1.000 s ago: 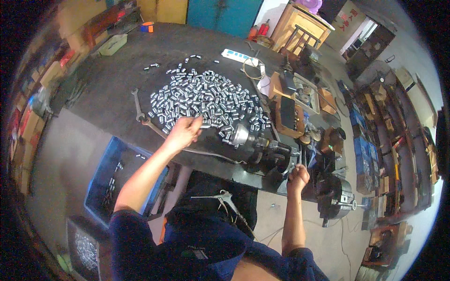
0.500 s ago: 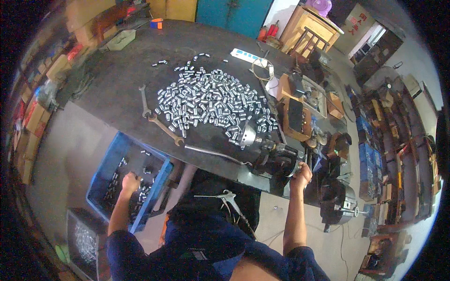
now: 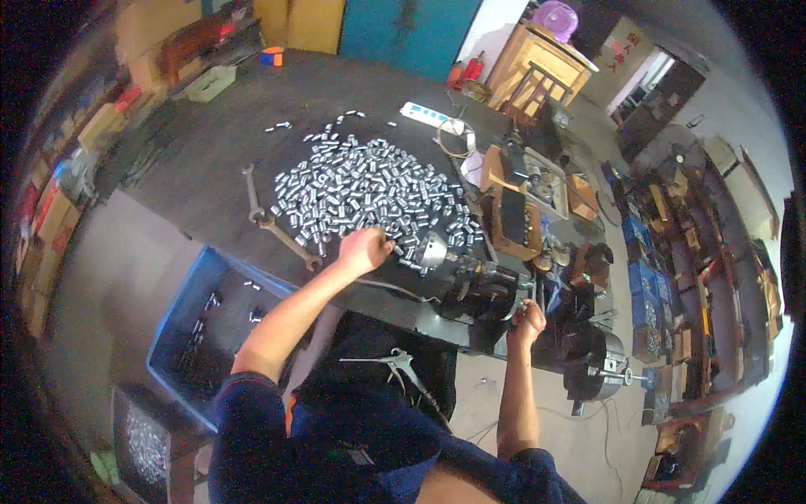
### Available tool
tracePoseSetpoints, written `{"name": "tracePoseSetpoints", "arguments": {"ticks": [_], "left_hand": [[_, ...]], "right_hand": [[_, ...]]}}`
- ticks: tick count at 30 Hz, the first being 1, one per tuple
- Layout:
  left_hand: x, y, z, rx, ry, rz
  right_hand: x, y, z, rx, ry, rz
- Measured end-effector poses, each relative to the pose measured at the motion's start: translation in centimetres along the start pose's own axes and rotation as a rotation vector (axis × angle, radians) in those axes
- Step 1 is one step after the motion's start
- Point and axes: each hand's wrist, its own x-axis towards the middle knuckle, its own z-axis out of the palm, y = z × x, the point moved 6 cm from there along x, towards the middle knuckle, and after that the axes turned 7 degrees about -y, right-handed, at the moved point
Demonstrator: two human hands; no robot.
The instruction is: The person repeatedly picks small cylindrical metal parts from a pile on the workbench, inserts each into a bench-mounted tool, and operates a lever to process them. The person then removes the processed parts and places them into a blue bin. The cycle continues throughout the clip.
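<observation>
My left hand point(image 3: 365, 250) is closed above the near edge of a big pile of short shiny metal sleeves point(image 3: 361, 185); whatever its fingers hold is hidden. Just right of it, a silver cone-shaped head with holes point(image 3: 433, 250) sticks out of a dark clamping fixture point(image 3: 478, 294) at the bench's front edge. At the fixture's right end my right hand point(image 3: 527, 319) has its fingers curled in against a part I cannot make out. Under my left forearm is a blue plastic bin point(image 3: 172, 323) with several metal sleeves inside.
Two open-end wrenches point(image 3: 290, 244) lie left of the pile on the dark bench point(image 3: 201, 168). A white power strip point(image 3: 431, 116) and small boxes point(image 3: 514, 220) stand behind and right. An air blow gun point(image 3: 399, 365) hangs in front of me. A second chuck point(image 3: 598, 365) is at the right.
My left hand has risen out of the blue bin and moved right to the near edge of the pile. The right hand stays at the fixture's right end. The view has shifted slightly.
</observation>
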Motion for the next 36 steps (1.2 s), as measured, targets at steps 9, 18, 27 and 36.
{"name": "tracePoseSetpoints", "arguments": {"ticks": [9,18,27,36], "left_hand": [[2.0,1.3,3.3,-0.118,-0.054,0.113],[1.4,2.2,2.3,0.188,-0.008,0.257],[-1.5,5.8,-4.5,-1.285,-0.301,0.296],[-1.5,5.9,-4.4,-1.231,-0.37,0.289]], "right_hand": [[0.2,0.5,-0.6,-0.023,-0.009,0.064],[-0.3,0.2,0.3,0.042,-0.06,0.051],[-1.4,-0.7,1.0,0.002,0.026,0.086],[-2.1,-1.0,0.9,0.047,-0.052,-0.038]]}}
